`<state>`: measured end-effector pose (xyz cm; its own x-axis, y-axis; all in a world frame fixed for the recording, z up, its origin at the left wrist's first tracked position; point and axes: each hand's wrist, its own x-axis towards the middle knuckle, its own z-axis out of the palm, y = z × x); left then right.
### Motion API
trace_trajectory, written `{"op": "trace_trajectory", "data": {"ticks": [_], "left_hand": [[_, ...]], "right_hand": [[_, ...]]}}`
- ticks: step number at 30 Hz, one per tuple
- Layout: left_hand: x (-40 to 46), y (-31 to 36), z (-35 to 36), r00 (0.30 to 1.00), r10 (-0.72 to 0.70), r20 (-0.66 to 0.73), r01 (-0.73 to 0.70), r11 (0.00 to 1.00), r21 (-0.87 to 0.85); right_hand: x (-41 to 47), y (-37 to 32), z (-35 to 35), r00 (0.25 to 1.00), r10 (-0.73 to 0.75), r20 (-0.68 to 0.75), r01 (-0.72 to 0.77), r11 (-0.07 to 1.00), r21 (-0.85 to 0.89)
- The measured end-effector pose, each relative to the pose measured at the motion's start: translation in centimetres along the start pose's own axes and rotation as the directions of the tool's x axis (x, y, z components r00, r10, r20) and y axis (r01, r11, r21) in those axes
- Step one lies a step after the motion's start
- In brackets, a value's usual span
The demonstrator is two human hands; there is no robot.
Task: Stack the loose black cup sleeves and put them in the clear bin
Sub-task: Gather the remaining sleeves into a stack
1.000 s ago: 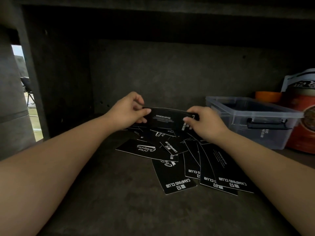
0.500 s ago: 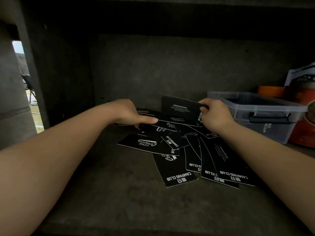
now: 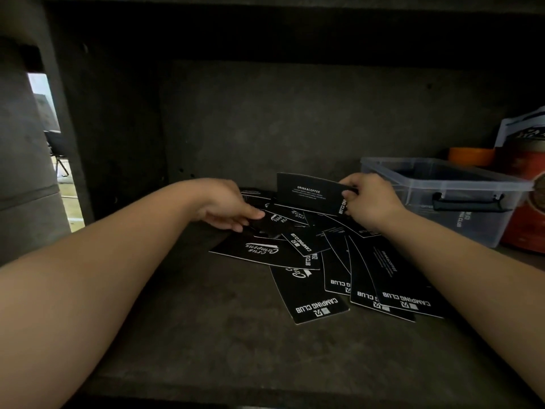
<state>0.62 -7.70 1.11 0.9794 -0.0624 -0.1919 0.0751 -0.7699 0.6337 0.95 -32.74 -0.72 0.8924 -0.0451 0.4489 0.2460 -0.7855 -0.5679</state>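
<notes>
Head view: right hand [image 3: 373, 200] fingers pinch 1 upright sleeve [image 3: 309, 193]; left hand [image 3: 228, 208] fingers lie straight on pile [image 3: 339, 261].

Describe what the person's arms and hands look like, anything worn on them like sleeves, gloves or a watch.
Both arms are bare along all that shows, with no sleeve in view. The left hand and the right hand wear no gloves. No watch, bracelet or ring can be made out on either, though the light is dim and some fingers are hidden.

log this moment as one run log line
right hand: holds upright sleeve stack | left hand: reaching onto loose sleeves | clear bin: right, open
</notes>
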Motion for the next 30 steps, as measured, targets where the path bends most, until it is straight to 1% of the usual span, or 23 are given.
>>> {"op": "trace_trajectory", "data": {"ticks": [2,4,8,10,12,14,16,18,20,21,23,24,25,27,28,29,30], "left_hand": [[0.1,-0.5,-0.6,0.994,-0.106,0.015,0.106,0.971,-0.216],[0.2,-1.1,-1.3,0.988,-0.145,-0.045,0.122,0.933,-0.338],[0.6,-2.0,-1.9,0.956,-0.144,-0.255,0.018,0.897,-0.441],[1.0,-2.2,-2.0,0.928,-0.140,-0.345,-0.059,0.859,-0.508],[1.3,-2.2,-2.3,0.911,-0.157,-0.381,-0.102,0.810,-0.578],[1.6,-2.3,-2.5,0.923,-0.143,-0.356,-0.116,0.781,-0.614],[1.9,-2.7,-2.7,0.946,-0.057,-0.320,-0.146,0.806,-0.574],[2.0,-2.8,-2.6,0.955,0.058,-0.291,-0.197,0.857,-0.477],[1.9,-2.5,-2.3,0.945,0.160,-0.285,-0.268,0.879,-0.395],[2.0,-2.5,-2.3,0.931,0.196,-0.307,-0.304,0.882,-0.360],[1.8,-2.4,-2.0,0.881,0.280,-0.382,-0.382,0.897,-0.224],[1.7,-2.4,-1.9,0.847,0.331,-0.416,-0.409,0.906,-0.110],[1.6,-2.5,-1.8,0.811,0.384,-0.441,-0.415,0.909,0.029],[1.5,-2.6,-1.6,0.749,0.464,-0.473,-0.371,0.885,0.281],[1.6,-2.7,-1.5,0.716,0.477,-0.510,-0.342,0.876,0.340],[1.7,-2.8,-1.5,0.679,0.460,-0.572,-0.312,0.886,0.343],[1.6,-2.7,-1.5,0.638,0.414,-0.649,-0.279,0.910,0.307]], "right_hand": [[-0.1,0.0,-0.1,1.000,-0.002,-0.001,0.002,1.000,0.005],[-0.1,0.0,-0.1,1.000,-0.010,-0.008,0.010,1.000,0.024],[-0.1,0.1,0.0,0.998,-0.060,-0.024,0.062,0.996,0.067],[-0.1,0.2,0.0,0.999,-0.050,-0.014,0.051,0.997,0.064],[-0.1,0.3,0.0,1.000,-0.022,-0.001,0.022,0.998,0.055],[-0.1,0.4,0.0,1.000,-0.015,0.003,0.015,0.999,0.046],[-0.1,0.4,-0.1,1.000,-0.014,0.001,0.014,0.999,0.043],[-0.2,0.3,-0.1,1.000,-0.006,-0.001,0.006,0.999,0.048],[-0.2,0.2,-0.2,1.000,-0.002,-0.003,0.002,0.999,0.054],[-0.2,0.2,-0.2,1.000,-0.002,-0.005,0.002,0.998,0.056],[-0.2,0.2,-0.2,1.000,-0.011,-0.009,0.011,0.998,0.059],[-0.2,0.2,-0.2,1.000,-0.019,-0.007,0.019,0.998,0.056],[-0.2,0.2,-0.2,1.000,-0.029,-0.001,0.029,0.998,0.047],[-0.2,0.2,-0.3,0.999,-0.036,0.013,0.035,0.999,0.035],[-0.3,0.2,-0.3,0.999,-0.033,0.018,0.033,0.999,0.037],[-0.3,0.2,-0.3,0.999,-0.030,0.018,0.030,0.999,0.039],[-0.2,0.2,-0.3,0.999,-0.027,0.019,0.026,0.999,0.042]]}}
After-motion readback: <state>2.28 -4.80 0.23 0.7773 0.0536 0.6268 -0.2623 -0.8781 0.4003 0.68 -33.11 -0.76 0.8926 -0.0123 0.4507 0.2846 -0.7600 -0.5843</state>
